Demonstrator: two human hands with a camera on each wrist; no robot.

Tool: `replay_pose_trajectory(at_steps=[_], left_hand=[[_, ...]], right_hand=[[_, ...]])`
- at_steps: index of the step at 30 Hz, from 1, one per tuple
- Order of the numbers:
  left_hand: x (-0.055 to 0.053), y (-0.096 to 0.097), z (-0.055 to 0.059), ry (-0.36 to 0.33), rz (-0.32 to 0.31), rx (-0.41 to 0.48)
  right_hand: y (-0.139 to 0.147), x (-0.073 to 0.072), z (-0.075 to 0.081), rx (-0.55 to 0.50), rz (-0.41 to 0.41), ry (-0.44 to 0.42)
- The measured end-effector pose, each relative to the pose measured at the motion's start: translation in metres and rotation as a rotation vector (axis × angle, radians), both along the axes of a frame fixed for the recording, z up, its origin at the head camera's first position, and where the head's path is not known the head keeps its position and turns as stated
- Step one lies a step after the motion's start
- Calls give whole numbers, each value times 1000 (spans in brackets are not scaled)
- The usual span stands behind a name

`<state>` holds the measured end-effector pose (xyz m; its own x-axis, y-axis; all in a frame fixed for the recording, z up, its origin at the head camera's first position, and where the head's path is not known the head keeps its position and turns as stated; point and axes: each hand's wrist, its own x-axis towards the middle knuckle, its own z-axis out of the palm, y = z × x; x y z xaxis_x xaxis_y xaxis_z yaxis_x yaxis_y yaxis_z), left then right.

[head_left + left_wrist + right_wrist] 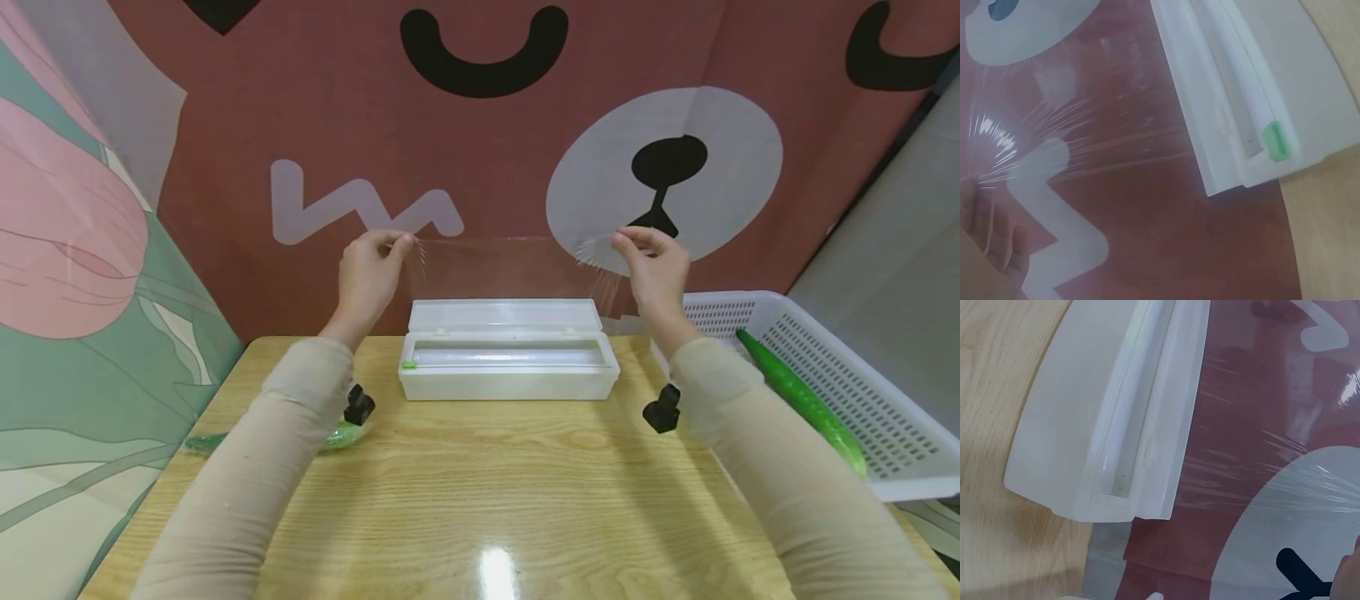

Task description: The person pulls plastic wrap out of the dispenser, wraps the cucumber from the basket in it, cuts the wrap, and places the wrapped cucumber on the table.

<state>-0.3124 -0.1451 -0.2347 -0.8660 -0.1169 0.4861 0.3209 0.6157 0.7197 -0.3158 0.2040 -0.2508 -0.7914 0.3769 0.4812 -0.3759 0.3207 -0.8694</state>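
Note:
A clear sheet of cling film (502, 268) is stretched upright between my two hands, above and behind a white cling film dispenser (510, 387). My left hand (366, 279) pinches its left upper corner between thumb and fingers. At the opposite corner my right hand (660, 273) pinches the film the same way. Creases fan out from both grips, clear in the left wrist view on the film (1085, 119). The dispenser's lid (504, 315) stands raised, and a film roll (510, 357) lies inside. A green slider (1276, 141) sits at the dispenser's left end.
On the right, a white perforated basket (911, 454) holds a cucumber (802, 400). A green cucumber in shiny film (347, 435) lies on the wooden table (480, 483) at the left, partly hidden by my left sleeve. A printed cloth (495, 142) hangs behind the table.

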Motion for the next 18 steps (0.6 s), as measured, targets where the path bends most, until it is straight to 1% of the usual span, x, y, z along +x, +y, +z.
replay_pose_trajectory(at_steps=[3, 7, 12, 18], left_hand=[[2, -1, 4, 4, -3, -17], [6, -3, 9, 17, -23, -28], [13, -7, 11, 33, -44, -13], [17, -12, 13, 43, -61, -15]], right_hand=[[0, 1, 3, 1, 8, 12], [0, 3, 6, -4, 14, 23], [-1, 6, 9, -45, 30, 25], [0, 9, 16, -87, 51, 50]])
